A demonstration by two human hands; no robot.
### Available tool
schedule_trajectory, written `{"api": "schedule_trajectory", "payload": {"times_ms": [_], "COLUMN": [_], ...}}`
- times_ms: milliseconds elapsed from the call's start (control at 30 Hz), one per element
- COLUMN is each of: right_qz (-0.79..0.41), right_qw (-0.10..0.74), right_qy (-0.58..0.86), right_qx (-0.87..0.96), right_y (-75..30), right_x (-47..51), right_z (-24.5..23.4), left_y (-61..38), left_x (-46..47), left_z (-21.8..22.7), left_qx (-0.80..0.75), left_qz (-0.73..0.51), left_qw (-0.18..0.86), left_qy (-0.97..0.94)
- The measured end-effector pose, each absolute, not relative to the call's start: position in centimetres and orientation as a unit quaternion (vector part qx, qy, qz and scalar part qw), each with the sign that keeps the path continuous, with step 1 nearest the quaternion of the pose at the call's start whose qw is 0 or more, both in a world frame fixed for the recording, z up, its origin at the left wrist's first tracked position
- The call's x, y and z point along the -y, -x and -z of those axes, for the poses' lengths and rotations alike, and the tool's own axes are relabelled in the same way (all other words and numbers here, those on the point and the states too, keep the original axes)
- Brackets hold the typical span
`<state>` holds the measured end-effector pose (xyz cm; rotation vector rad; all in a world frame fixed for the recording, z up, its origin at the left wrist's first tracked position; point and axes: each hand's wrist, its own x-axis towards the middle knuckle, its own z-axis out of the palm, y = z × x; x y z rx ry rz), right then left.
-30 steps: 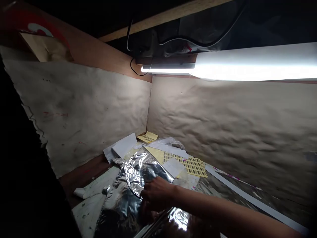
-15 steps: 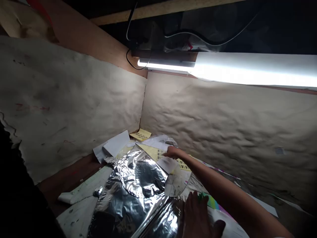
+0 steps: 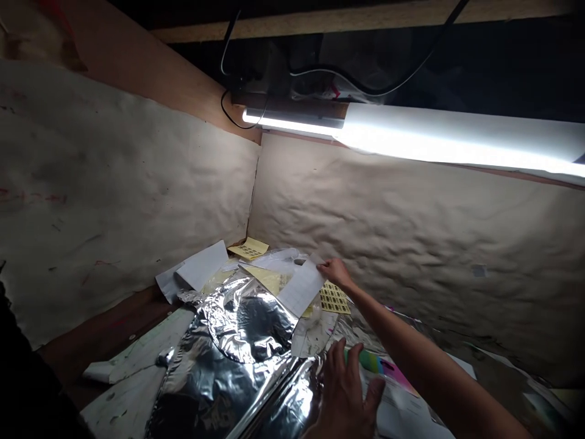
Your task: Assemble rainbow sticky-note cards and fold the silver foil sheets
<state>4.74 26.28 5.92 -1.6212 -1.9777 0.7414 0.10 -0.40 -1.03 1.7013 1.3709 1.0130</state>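
My right hand point(image 3: 336, 271) reaches to the back of the bench and pinches the corner of a white paper sheet point(image 3: 301, 286), which is lifted off the pile. Beneath it lies a yellow sheet of small printed labels point(image 3: 334, 299). My left hand point(image 3: 347, 390) rests flat with fingers spread at the near edge, on crinkled silver foil point(image 3: 242, 341) and next to a colourful printed sheet point(image 3: 381, 366). It holds nothing.
White folded papers point(image 3: 201, 271) and a small yellow label sheet point(image 3: 249, 249) lie in the back corner. Brown paper point(image 3: 411, 219) lines both walls. A lit tube lamp point(image 3: 457, 137) hangs above the back wall, with cables over it. A stained white sheet point(image 3: 128, 390) lies at left.
My right hand has gone from the foil to the back pile and lifted the white sheet. My left hand has come into view and lies flat at the near edge.
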Motion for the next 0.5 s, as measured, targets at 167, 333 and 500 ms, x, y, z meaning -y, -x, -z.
{"api": "schedule_trajectory", "payload": {"times_ms": [167,333,500], "right_qz": [-0.336,-0.422,-0.435], "right_qw": [0.270,0.271,0.294], "right_qy": [0.548,0.464,0.391], "right_qx": [0.717,0.730,0.756], "right_y": [-8.4,-9.9,-9.9], "right_x": [-25.7,-23.6,-21.9], "right_z": [-7.5,-8.1,-9.9], "left_y": [0.5,2.8,6.6], "left_x": [0.0,-1.4,-7.4], "left_z": [0.1,-3.8,-7.9], "left_qx": [-0.505,-0.478,-0.493], "left_qz": [-0.447,-0.536,-0.562], "left_qw": [0.346,0.313,0.192], "left_qy": [-0.652,-0.621,-0.636]}}
